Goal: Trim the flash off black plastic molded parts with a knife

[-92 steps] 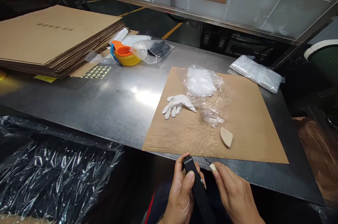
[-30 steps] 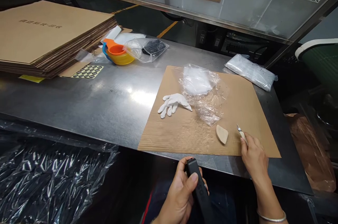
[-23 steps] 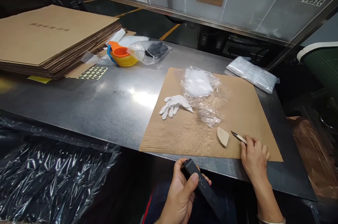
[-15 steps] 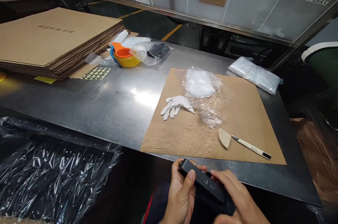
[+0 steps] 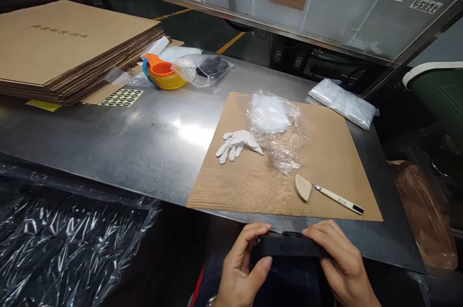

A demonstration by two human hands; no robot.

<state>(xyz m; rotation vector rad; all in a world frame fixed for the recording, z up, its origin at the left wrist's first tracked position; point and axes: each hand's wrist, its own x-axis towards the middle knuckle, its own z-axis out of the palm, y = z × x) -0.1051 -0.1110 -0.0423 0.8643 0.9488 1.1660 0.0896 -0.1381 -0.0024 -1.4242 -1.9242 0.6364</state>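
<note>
In front of the table's near edge I hold a black oblong plastic part [image 5: 289, 247] with faint raised lettering along its side. My left hand [image 5: 246, 266] grips its left end, the thumb low on the near face and the fingers over the top. At the other end, my right hand [image 5: 340, 256] is closed round it, fingertips on the top edge beside a small dark raised piece. Just beyond, on a cardboard sheet [image 5: 238, 191], lie a tan wedge-shaped pad [image 5: 302, 188] and a craft knife [image 5: 338, 199] marked A26.
A white glove [image 5: 238, 144] and crumpled clear plastic bags [image 5: 271, 114] lie on the cardboard. Stacked cardboard [image 5: 79, 46], nested coloured cups [image 5: 166, 75], a sticker sheet [image 5: 121, 98] and a bagged black item [image 5: 213, 66] are at the left. A wrapped white packet [image 5: 343, 102] sits back right.
The black part has turned from slanting to nearly level, its lettered side towards me. My right hand has come up onto its right end, and the view has shifted slightly.
</note>
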